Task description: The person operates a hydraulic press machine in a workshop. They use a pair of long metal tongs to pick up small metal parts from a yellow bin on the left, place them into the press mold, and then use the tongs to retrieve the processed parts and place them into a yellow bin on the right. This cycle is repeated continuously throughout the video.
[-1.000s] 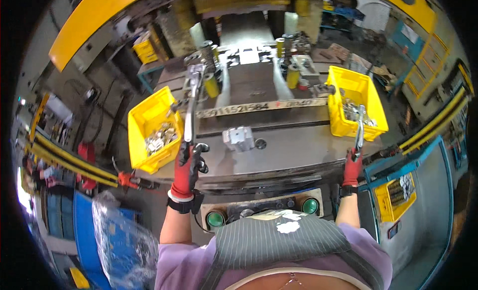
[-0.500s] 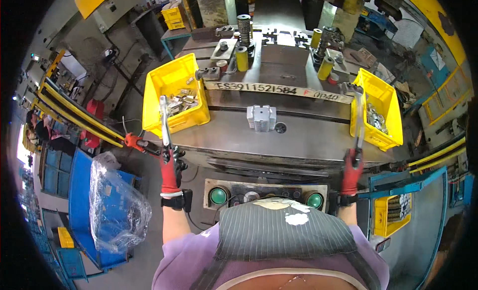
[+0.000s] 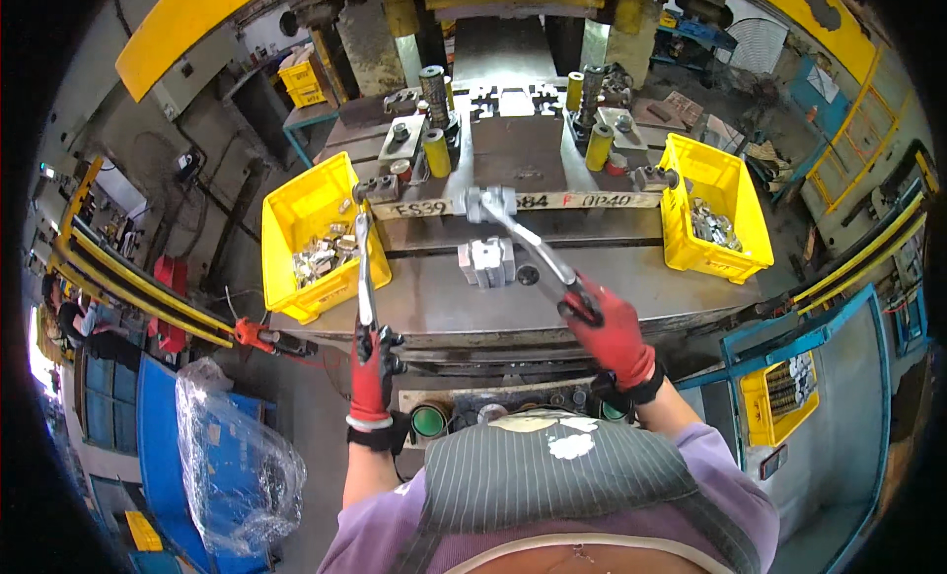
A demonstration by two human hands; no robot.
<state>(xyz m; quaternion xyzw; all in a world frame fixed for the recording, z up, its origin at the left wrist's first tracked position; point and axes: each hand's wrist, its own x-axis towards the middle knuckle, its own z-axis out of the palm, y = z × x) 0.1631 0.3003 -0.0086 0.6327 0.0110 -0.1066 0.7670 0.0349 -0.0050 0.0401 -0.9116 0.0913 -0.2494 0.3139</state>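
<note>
My left hand (image 3: pixel 372 377), in a red glove, is closed round the dark handle of a long silver tong-like tool (image 3: pixel 366 283). The tool points away from me, its far end beside the right rim of the left yellow bin (image 3: pixel 330 300), which contains loose metal parts. My right hand (image 3: pixel 610 335), also red-gloved, grips a similar tool (image 3: pixel 541 247) slanting far left. A grey metal piece (image 3: pixel 484 204) shows at its tip, in front of the lettered pale strip (image 3: pixel 612 201). Just nearer, a small stack of silver metal parts (image 3: pixel 487 262) stands on the press bed (image 3: pixel 424 296).
On the right, another yellow bin (image 3: pixel 718 260) holds metal parts. Die posts (image 3: pixel 436 152) and clamps rise behind the strip. A control panel with a green button (image 3: pixel 429 419) lies close to my body. Plastic wrap (image 3: pixel 237 456) hangs over a blue panel at left.
My right hand and its tool have swung left from the right bin to the middle, with a grey piece now at the tip. The left tool remains by the left bin. The view has shifted.
</note>
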